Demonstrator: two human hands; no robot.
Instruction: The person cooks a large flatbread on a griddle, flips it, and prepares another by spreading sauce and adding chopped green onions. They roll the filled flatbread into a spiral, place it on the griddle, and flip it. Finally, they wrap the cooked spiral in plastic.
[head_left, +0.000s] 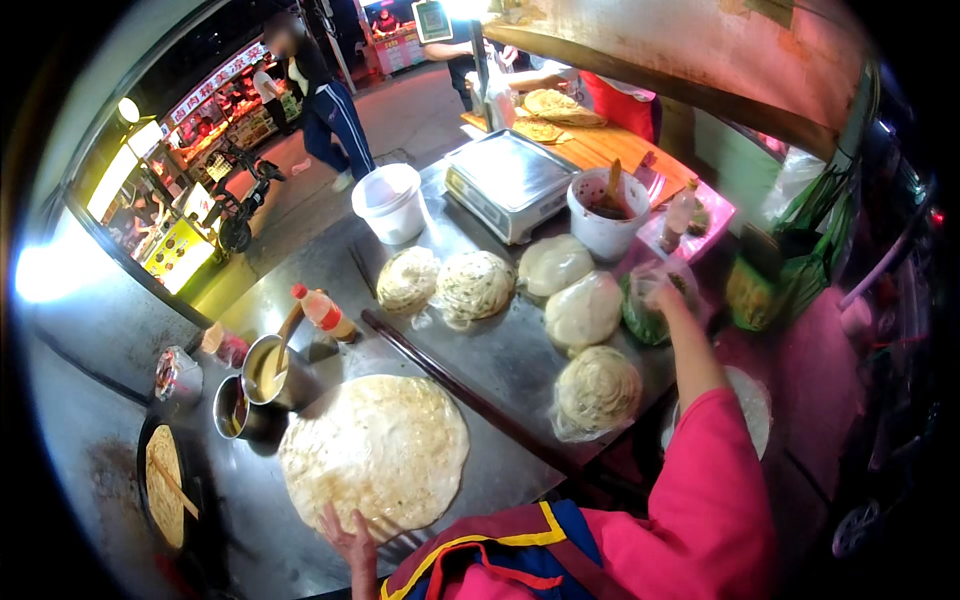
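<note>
A large flat round of rolled dough (375, 450) lies on the steel worktop. My left hand (349, 534) rests with spread fingers at its lower left edge and holds nothing. My right hand (654, 296) reaches into a clear plastic bag of chopped greens (646, 319) at the right; its fingers are hidden by the plastic and blur. Just left of that bag are plain dough portions (583, 311) under plastic. Coiled dough with green flecks (474, 286) sits further left, and another wrapped coil (598, 391) lies nearer me. A long dark wooden rolling pin (457, 390) crosses the worktop beside the flat dough.
Metal pots (274, 371) and a red-capped plastic bottle (326, 311) stand beyond the dough. A round pan (166, 487) holds a flatbread at left. A scale (510, 180), a white tub (388, 202) and a sauce bucket (609, 210) line the far side. People stand beyond the counter.
</note>
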